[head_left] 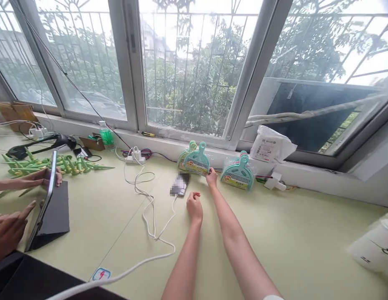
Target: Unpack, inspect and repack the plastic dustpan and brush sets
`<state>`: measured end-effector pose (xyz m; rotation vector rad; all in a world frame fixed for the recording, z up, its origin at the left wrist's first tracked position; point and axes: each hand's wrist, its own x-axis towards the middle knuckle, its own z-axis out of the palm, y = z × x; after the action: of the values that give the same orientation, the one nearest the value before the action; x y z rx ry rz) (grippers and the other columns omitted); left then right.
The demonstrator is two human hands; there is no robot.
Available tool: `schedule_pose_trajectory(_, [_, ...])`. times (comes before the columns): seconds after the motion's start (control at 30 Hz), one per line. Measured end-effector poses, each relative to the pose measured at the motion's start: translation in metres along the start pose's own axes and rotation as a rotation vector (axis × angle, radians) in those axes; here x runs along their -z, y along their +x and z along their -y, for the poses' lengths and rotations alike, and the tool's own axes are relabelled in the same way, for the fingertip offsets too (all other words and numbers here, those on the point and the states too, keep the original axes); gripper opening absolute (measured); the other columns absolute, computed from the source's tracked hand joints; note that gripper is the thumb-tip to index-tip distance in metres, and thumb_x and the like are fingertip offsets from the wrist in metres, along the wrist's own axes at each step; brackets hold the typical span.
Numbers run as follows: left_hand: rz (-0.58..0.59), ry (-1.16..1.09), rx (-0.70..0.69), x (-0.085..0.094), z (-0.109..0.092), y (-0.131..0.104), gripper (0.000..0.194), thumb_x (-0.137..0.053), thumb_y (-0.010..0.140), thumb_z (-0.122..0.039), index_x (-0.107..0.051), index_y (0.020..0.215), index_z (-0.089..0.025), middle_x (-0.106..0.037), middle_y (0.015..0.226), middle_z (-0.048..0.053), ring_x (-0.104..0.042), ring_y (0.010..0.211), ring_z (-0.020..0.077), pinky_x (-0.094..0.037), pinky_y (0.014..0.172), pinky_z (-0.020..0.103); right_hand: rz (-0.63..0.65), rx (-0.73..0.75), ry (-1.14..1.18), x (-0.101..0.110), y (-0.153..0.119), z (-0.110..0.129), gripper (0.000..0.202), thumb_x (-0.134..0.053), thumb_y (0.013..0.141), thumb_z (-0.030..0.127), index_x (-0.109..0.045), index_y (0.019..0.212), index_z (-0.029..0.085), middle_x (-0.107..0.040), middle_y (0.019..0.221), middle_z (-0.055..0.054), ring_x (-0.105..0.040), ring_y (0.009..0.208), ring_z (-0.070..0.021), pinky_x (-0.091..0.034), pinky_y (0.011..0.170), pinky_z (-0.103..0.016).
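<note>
My right hand [211,177] grips the lower right corner of a mint-green dustpan and brush set [196,161] in clear plastic wrapping. That set leans near the window ledge, with another light-green set partly hidden behind it. My left hand [194,205] hovers over or rests on the table just below, fingers curled in, with nothing visible in it. Close by on its left lies a phone [183,186], its screen blurred, with a white cable plugged in. Right of my right hand stands a stack of similar dustpan sets [238,173] with green and pink edges.
White cables [153,208] wind across the pale green table [290,233] to a power strip [136,157]. At left, another person's hands [12,225] are at a tablet [48,200] on a dark stand. A white package [270,143] leans by the window; a green bottle [106,135] stands at back left.
</note>
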<state>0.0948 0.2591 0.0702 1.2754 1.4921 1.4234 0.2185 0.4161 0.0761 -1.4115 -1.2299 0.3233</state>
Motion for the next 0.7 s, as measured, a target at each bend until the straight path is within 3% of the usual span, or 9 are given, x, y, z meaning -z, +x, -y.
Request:
schedule_pose_trajectory(0.13, [0.037, -0.022, 0.016, -0.003, 0.0, 0.0, 0.026, -0.033, 0.082, -0.017, -0.058, 0.085, -0.023, -0.067, 0.093, 0.008, -0.061, 0.089, 0.02, -0.043, 0.078, 0.033, 0.026, 0.055, -0.027, -0.022, 0.004, -0.011, 0.035, -0.06, 0.066, 0.05, -0.055, 0.081, 0.02, -0.067, 0.082, -0.007, -0.057, 0.065, -0.0177, -0.044, 0.066, -0.027])
schedule_pose_trajectory(0.23, [0.04, -0.052, 0.025, -0.006, 0.001, 0.0, 0.026, -0.034, 0.081, -0.016, -0.059, 0.084, -0.023, -0.067, 0.091, 0.008, -0.062, 0.087, 0.0204, -0.043, 0.078, 0.033, -0.017, 0.079, -0.045, -0.019, 0.001, -0.02, 0.037, -0.056, 0.069, 0.052, -0.056, 0.085, 0.018, -0.067, 0.082, -0.007, -0.057, 0.065, -0.0176, -0.043, 0.066, -0.027])
schedule_pose_trajectory(0.37, [0.046, -0.049, 0.03, -0.007, 0.0, -0.001, 0.025, -0.034, 0.08, -0.015, -0.058, 0.083, -0.022, -0.067, 0.088, 0.007, -0.061, 0.084, 0.0187, -0.042, 0.077, 0.032, -0.06, 0.065, -0.075, 0.013, -0.004, -0.033, 0.041, -0.057, 0.069, 0.054, -0.057, 0.087, 0.017, -0.066, 0.082, -0.007, -0.056, 0.06, -0.0165, -0.041, 0.063, -0.026])
schedule_pose_trajectory(0.53, [0.043, -0.044, 0.022, -0.008, -0.005, -0.006, 0.025, -0.033, 0.081, -0.015, -0.057, 0.08, -0.021, -0.068, 0.085, 0.004, -0.061, 0.081, 0.0161, -0.042, 0.07, 0.028, 0.012, 0.122, -0.158, 0.065, -0.009, -0.049, 0.039, -0.059, 0.069, 0.054, -0.057, 0.081, 0.018, -0.064, 0.072, -0.004, -0.054, 0.056, -0.0158, -0.039, 0.06, -0.026])
schedule_pose_trajectory(0.6, [0.053, -0.039, 0.016, -0.008, -0.006, -0.006, 0.024, -0.033, 0.081, -0.015, -0.057, 0.079, -0.021, -0.068, 0.084, 0.004, -0.061, 0.078, 0.015, -0.041, 0.068, 0.027, 0.01, 0.148, -0.205, 0.073, -0.011, -0.051, 0.037, -0.058, 0.07, 0.053, -0.057, 0.08, 0.018, -0.063, 0.07, -0.004, -0.053, 0.056, -0.016, -0.038, 0.061, -0.027])
schedule_pose_trajectory(0.7, [0.062, -0.031, 0.0, -0.008, -0.005, -0.006, 0.023, -0.034, 0.082, -0.015, -0.057, 0.079, -0.02, -0.068, 0.083, 0.004, -0.061, 0.076, 0.0142, -0.041, 0.067, 0.025, 0.006, 0.167, -0.208, 0.063, -0.013, -0.05, 0.033, -0.058, 0.071, 0.05, -0.055, 0.081, 0.018, -0.064, 0.073, -0.004, -0.054, 0.057, -0.016, -0.039, 0.062, -0.027])
